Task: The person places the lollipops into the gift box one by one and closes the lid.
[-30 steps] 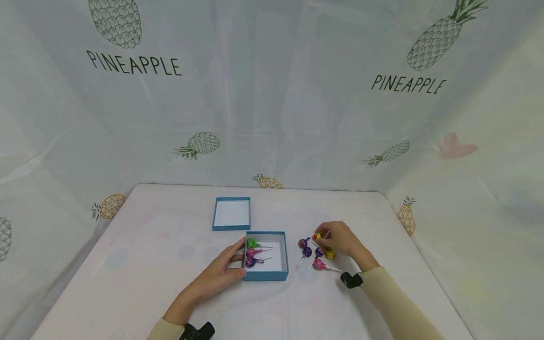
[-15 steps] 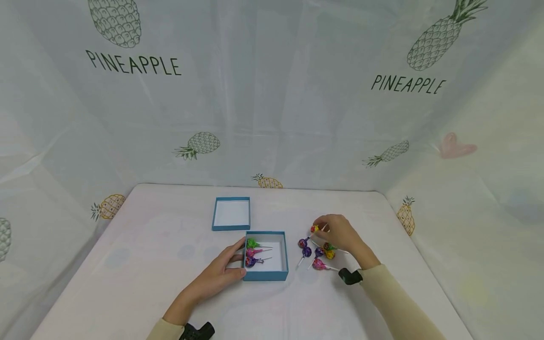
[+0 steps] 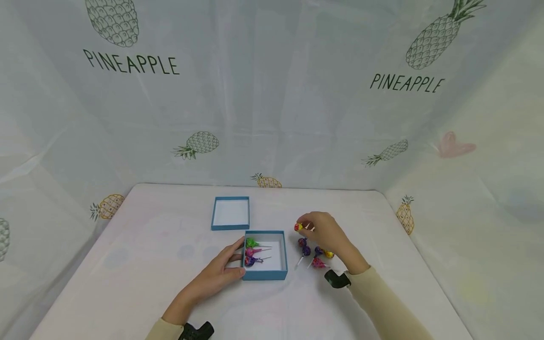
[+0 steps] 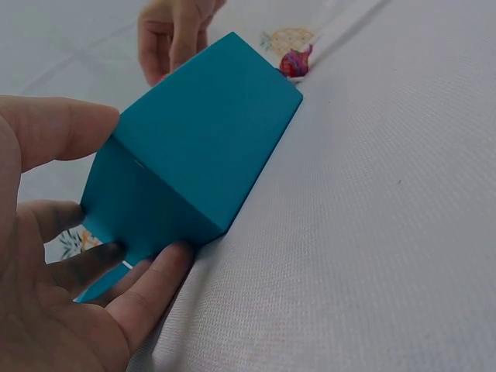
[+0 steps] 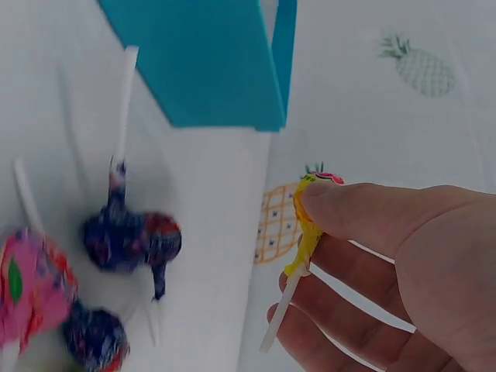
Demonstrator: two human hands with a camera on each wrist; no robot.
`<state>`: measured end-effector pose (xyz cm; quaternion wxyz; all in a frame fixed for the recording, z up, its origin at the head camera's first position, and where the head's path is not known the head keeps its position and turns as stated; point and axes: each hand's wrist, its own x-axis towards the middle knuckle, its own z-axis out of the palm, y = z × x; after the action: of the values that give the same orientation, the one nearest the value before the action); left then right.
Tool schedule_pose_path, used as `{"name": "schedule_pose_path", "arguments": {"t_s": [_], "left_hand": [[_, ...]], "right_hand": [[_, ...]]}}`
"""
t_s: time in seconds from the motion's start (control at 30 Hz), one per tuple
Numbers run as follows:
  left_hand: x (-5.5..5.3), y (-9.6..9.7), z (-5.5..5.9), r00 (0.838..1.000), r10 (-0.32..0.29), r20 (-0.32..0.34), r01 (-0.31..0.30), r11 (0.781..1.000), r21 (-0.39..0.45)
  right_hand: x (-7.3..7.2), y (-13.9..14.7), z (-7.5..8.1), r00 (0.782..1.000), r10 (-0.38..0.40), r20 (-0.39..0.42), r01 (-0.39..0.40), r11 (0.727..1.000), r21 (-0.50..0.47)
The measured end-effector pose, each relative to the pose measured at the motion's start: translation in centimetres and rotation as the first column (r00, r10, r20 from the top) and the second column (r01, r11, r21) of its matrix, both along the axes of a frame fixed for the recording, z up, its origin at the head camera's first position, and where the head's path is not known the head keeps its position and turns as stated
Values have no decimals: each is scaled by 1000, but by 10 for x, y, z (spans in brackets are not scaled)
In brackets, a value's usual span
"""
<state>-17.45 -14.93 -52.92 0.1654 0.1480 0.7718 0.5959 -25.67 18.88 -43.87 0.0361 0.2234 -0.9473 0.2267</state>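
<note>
A blue box [image 3: 265, 275] with a white inside lies uncovered on the table. In its left part are a green lollipop [image 3: 251, 242], a pink lollipop [image 3: 250, 252] and a purple lollipop [image 3: 250, 261]. My left hand [image 3: 223, 267] rests on the box's left side, fingertips and thumb touching the wall, as the left wrist view also shows. To the right of the box and above the table, my right hand [image 3: 326, 231] pinches a yellow lollipop [image 5: 306, 225] by its wrapped head between thumb and fingers, its white stick hanging down.
Right of the box lies a loose cluster of lollipops, among them a dark purple one [image 5: 116, 240] and a pink one [image 5: 31, 287]. Behind the box lies its blue-rimmed lid [image 3: 231, 212], white inside up. A pineapple-print curtain [image 3: 272, 94] rises behind the table.
My right hand has lifted the yellow lollipop out of the cluster and carried it left toward the box. My left hand has stayed at the box.
</note>
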Motion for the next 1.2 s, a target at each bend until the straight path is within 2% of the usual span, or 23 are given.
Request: {"name": "schedule_pose_path", "arguments": {"t_s": [0.17,0.4,0.7,1.2], "left_hand": [[0,0,0,1000,2,-2,-2,1000,-1],[0,1,2,1000,13,-1,-13,1000,-22],[1,1,2,1000,12,2,-12,1000,-13],[1,0,2,1000,-2,-21,1,1000,-8]], "right_hand": [[9,-16,2,1000,7,7,-7,1000,-22],[22,-33,4,999,33,-27,-34,999,-37],[36,-56,0,995,94,16,-93,995,-47],[43,-82,-8,981,192,8,-192,980,-52]]}}
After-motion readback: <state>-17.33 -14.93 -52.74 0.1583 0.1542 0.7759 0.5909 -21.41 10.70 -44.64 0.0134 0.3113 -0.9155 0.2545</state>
